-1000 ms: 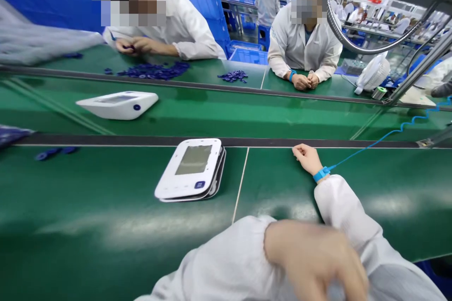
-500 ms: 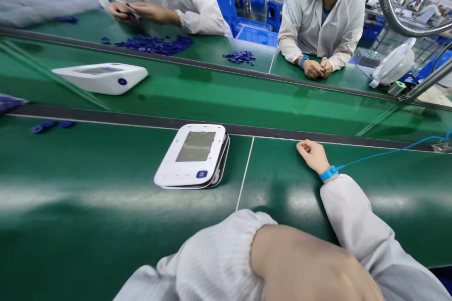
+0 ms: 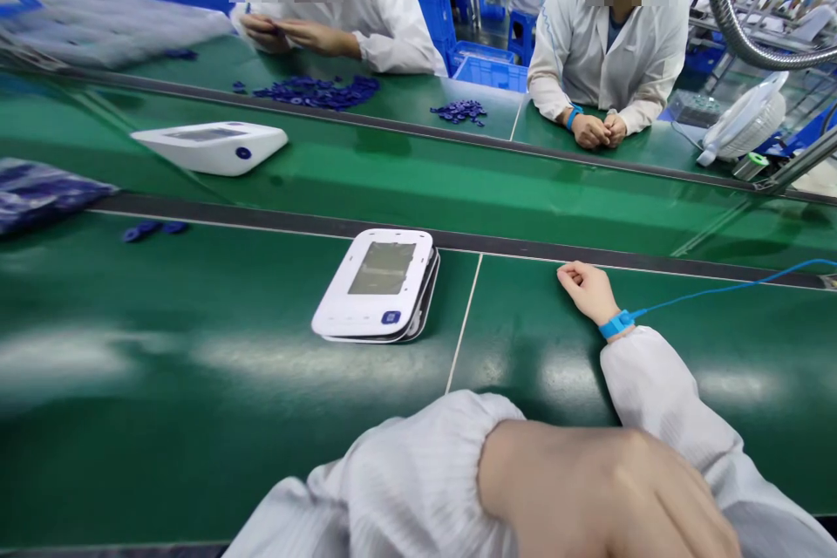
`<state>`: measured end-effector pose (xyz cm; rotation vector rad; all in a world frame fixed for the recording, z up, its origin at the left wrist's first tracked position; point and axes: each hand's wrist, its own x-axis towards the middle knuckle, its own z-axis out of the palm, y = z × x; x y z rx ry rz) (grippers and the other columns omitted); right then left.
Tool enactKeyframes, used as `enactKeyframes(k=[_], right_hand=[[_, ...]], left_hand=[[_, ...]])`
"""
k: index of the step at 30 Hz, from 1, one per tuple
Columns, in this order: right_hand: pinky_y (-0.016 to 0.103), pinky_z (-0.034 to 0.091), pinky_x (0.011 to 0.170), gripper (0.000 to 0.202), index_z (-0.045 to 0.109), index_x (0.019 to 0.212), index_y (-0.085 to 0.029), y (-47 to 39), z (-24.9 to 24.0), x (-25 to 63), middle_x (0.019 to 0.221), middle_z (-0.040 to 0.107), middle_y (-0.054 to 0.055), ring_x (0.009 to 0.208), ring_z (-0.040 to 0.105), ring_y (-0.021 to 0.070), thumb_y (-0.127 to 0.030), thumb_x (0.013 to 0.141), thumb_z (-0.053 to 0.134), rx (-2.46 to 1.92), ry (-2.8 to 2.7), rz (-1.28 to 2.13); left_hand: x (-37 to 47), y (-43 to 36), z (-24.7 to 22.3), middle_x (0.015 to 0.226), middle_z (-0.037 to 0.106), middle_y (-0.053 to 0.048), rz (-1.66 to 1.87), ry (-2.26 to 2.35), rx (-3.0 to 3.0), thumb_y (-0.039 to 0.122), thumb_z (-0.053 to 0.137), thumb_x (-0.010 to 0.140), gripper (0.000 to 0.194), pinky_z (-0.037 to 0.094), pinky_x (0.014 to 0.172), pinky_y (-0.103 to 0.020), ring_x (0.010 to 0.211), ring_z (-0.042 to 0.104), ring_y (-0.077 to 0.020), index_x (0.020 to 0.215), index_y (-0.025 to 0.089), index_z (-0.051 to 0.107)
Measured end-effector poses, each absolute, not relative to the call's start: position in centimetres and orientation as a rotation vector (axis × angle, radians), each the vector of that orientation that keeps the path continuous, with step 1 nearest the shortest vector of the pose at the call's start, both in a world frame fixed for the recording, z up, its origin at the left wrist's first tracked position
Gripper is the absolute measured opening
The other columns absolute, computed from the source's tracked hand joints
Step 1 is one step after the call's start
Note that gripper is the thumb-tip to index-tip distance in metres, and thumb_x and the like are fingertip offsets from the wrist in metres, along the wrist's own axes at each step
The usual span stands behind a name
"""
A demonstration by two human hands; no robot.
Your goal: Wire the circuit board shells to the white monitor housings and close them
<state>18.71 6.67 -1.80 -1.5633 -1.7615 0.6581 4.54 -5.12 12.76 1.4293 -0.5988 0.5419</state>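
My left hand [image 3: 615, 488] is close to the camera at the bottom, back up. It crosses in front of my right forearm, and its fingers run out of the frame. My right hand [image 3: 588, 289] rests on the green bench near its dark far edge, its fingers curled in, with nothing visible in them. A blue wrist strap [image 3: 616, 324] with a thin cord is around that wrist. Left of both hands lies a small stack of white device covers [image 3: 333, 311]; the top one has a grey display window [image 3: 384, 268] and a dark blue button [image 3: 391, 317]. Neither hand touches the stack.
Beyond the dark rail, a white device [image 3: 261, 153] sits on the green conveyor [image 3: 418, 179]. Small blue parts [image 3: 152, 228] and a plastic bag [image 3: 49, 192] lie at left. Two co-workers in white coats sit opposite, near blue piles [image 3: 320, 93]. A fan [image 3: 745, 118] stands at right.
The view has swung slightly left, so the bench things appear further right and more of the bag shows. My left hand has shifted a little; my right hand stays resting on the bench.
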Motion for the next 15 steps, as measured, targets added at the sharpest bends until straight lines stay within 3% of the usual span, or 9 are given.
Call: enactKeyframes(k=[2,4,7,9,12,15], right_hand=[[0.030,0.049,0.067,0.024,0.071,0.084,-0.020,6.6,-1.8,18.7,0.076,0.071,0.003,0.065,0.062,0.0159,-0.039,0.086,0.056,-1.560,-1.764,0.659],[0.030,0.049,0.066,0.025,0.071,0.084,-0.020,6.6,-1.8,18.6,0.076,0.071,0.003,0.065,0.062,0.0159,-0.039,0.086,0.056,-1.559,-1.765,0.655],[0.030,0.049,0.067,0.025,0.071,0.084,-0.020,6.6,-1.7,18.5,0.075,0.071,0.003,0.065,0.062,0.0161,-0.040,0.086,0.055,-1.563,-1.762,0.649],[0.030,0.049,0.067,0.025,0.071,0.084,-0.021,6.6,-1.7,18.4,0.076,0.071,0.003,0.065,0.062,0.0161,-0.039,0.086,0.055,-1.568,-1.761,0.650],[0.030,0.048,0.067,0.023,0.071,0.084,-0.021,6.5,-1.7,18.3,0.076,0.071,0.003,0.065,0.062,0.0158,-0.038,0.086,0.056,-1.575,-1.758,0.656],[0.029,0.048,0.067,0.023,0.071,0.084,-0.021,6.5,-1.7,18.3,0.076,0.071,0.002,0.065,0.062,0.0155,-0.037,0.086,0.056,-1.576,-1.755,0.658]], left_hand=[[6.1,-5.3,10.2,0.068,0.062,-0.007,0.593,-0.571,1.461,0.061,0.068,0.077,0.047,0.053,0.076,-0.025,0.074,0.064,-0.0174,0.057,0.021,0.054],[7.5,-6.0,6.8,0.071,0.065,-0.006,0.584,-0.375,1.536,0.036,0.061,0.085,0.026,0.050,0.066,-0.023,0.065,0.061,-0.0133,0.066,0.019,0.060],[8.9,-7.6,1.1,0.055,0.056,-0.001,0.520,-0.080,1.772,0.031,0.056,0.087,0.029,0.041,0.049,-0.024,0.050,0.051,-0.0109,0.061,0.019,0.055],[9.4,-8.5,-1.7,0.061,0.063,-0.001,0.413,-0.196,2.086,0.034,0.062,0.085,0.029,0.037,0.048,-0.028,0.060,0.057,-0.0146,0.060,0.021,0.055],[9.9,-8.8,-3.7,0.067,0.069,0.000,0.381,-0.215,2.171,0.036,0.068,0.082,0.025,0.041,0.050,-0.030,0.067,0.062,-0.0167,0.062,0.022,0.060],[10.2,-8.4,-3.9,0.063,0.069,0.000,0.379,-0.144,2.028,0.037,0.071,0.079,0.021,0.047,0.053,-0.027,0.060,0.061,-0.0149,0.065,0.022,0.063]])
